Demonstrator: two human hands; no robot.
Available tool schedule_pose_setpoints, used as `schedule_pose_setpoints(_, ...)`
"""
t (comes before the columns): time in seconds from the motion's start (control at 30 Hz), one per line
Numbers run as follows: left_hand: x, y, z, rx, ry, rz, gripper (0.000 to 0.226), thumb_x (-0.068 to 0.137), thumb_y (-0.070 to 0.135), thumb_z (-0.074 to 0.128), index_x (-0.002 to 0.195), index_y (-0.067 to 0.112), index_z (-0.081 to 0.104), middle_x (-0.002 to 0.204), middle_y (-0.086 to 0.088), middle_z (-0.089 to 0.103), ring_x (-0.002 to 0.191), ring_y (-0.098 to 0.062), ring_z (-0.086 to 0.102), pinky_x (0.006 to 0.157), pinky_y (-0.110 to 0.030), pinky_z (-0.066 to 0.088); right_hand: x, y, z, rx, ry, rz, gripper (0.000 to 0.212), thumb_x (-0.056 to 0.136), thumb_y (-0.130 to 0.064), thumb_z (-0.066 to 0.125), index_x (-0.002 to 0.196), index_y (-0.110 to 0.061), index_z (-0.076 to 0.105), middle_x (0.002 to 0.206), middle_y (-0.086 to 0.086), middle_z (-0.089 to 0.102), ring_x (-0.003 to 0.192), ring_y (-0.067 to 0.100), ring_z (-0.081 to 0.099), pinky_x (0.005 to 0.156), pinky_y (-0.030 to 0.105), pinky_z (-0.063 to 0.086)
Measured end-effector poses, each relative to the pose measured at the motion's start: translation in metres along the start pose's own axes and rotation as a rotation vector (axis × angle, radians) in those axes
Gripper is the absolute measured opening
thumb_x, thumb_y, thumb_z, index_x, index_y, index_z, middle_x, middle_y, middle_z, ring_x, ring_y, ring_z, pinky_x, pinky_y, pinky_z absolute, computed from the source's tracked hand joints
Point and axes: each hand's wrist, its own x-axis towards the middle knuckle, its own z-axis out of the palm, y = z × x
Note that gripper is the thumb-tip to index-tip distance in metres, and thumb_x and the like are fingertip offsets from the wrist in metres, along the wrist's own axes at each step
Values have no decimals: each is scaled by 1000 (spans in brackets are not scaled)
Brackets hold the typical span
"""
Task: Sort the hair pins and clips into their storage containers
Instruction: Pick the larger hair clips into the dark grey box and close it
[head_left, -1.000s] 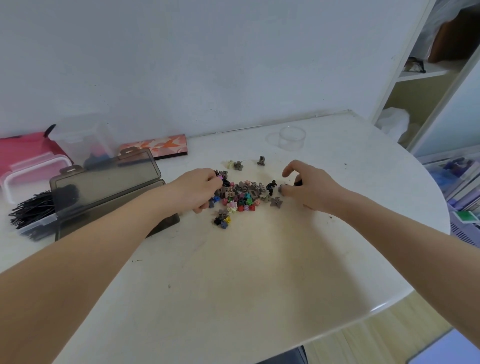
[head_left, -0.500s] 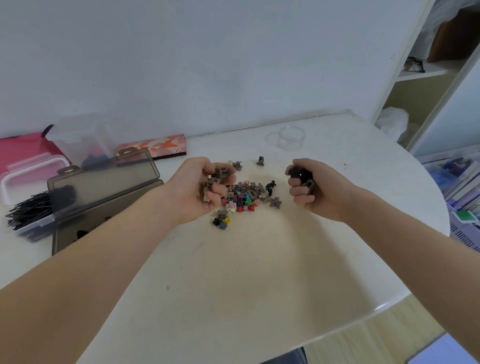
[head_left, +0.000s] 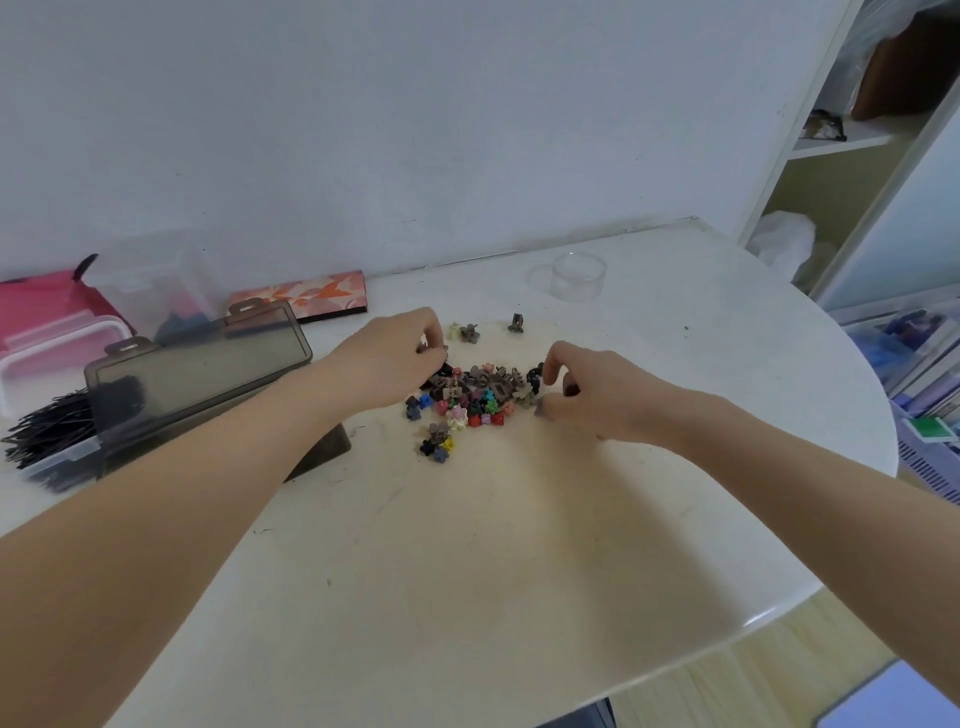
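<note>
having dropped back from a raised, palm-up check half a second ago, the left hand (head_left: 387, 361) and right hand (head_left: 589, 392) pinch clips (head_left: 475, 392) from the pile mid-table (head_left: 467, 545), so gathering continues, nothing boxed yet.

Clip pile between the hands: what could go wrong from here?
Both hands seem to hold several clips, so a few may drop as they lift. Three strays already lie apart behind the pile and could be missed. The clear cup sits far back, so carrying clips there risks spills.
</note>
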Motion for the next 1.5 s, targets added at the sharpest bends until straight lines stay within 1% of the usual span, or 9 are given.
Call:
schedule_pose_setpoints(0.1, 3, 0, -1, 183, -93, 99, 17, 98, 25, 49, 113, 25, 56, 80, 12, 52, 69, -9, 52, 61, -31, 42, 0, 1, 7, -320, 53, -89, 18, 92, -37, 52, 105, -25, 50, 92, 1, 59, 79, 24, 58, 70, 36, 51)
schedule_pose_setpoints(0.2, 6, -4, -2, 301, -114, 99, 24, 97, 24, 49, 120, 27, 52, 84, 7, 53, 72, -11, 52, 64, -32, 45, 3, 4, 10, -320, 92, -136, 11, 93, -32, 51, 96, -23, 53, 85, -1, 60, 78, 26, 59, 65, 34, 49)
schedule_pose_setpoints(0.33, 9, -15, -3, 365, -115, 34, 34, 96, 24, 50, 129, 27, 44, 101, 0, 60, 85, -18, 59, 75, -38, 52, 9, 5, 4, 455, 24, 71, 15, 94, -27, 56, 89, -13, 57, 70, 2, 58, 52, 20, 48, 42, 23, 37)
schedule_pose_setpoints(0.47, 12, -19, 2, 268, -162, 105, 31, 95, 26, 54, 125, 29, 48, 88, 9, 55, 76, -10, 53, 63, -30, 42, 8, 13, -9, 1281, -150, 180, 14, 95, -24, 54, 92, -10, 56, 71, 2, 50, 46, 11, 37, 35, 19, 28)
schedule_pose_setpoints(0.63, 15, -20, 9, 284, -209, 147, 28, 94, 29, 57, 122, 31, 51, 87, 9, 56, 74, -6, 51, 61, -28, 38, 11, 17, -17, 1629, -247, 142, 23, 92, -22, 47, 93, -6, 63, 81, 6, 56, 54, 11, 45, 38, 17, 38)
schedule_pose_setpoints(0.87, 16, -21, 11, 332, -176, 157, 18, 94, 30, 55, 110, 23, 52, 85, 8, 53, 75, -9, 51, 58, -27, 36, 25, 16, -16, 1295, -71, 198, 20, 96, -24, 56, 87, -7, 62, 74, 3, 56, 49, 10, 39, 33, 18, 25)
schedule_pose_setpoints(1.23, 6, -14, -7, -91, -164, -40, 17, 96, 29, 53, 102, 14, 46, 81, -8, 58, 60, -19, 48, 49, -27, 41, 32, 8, -5, -337, 98, -174, 30, 95, -24, 43, 117, -38, 57, 68, -9, 49, 61, 12, 50, 56, 28, 38)
schedule_pose_setpoints(1.37, -2, -12, -15, -206, -108, -60, 10, 94, 21, 48, 103, 18, 51, 97, -9, 66, 77, -29, 69, 48, -27, 41, 37, 17, -3, -418, 149, -158, 18, 93, -25, 43, 99, -31, 59, 75, -4, 59, 70, 24, 59, 61, 32, 48)
schedule_pose_setpoints(1.5, -15, -18, -31, -203, -48, -43, 16, 97, 20, 46, 97, 20, 62, 87, -3, 61, 57, -14, 49, 50, -24, 39, 37, 8, -7, 198, 186, 30, 13, 91, -17, 49, 92, -16, 62, 76, 6, 65, 52, 25, 51, 44, 29, 42)
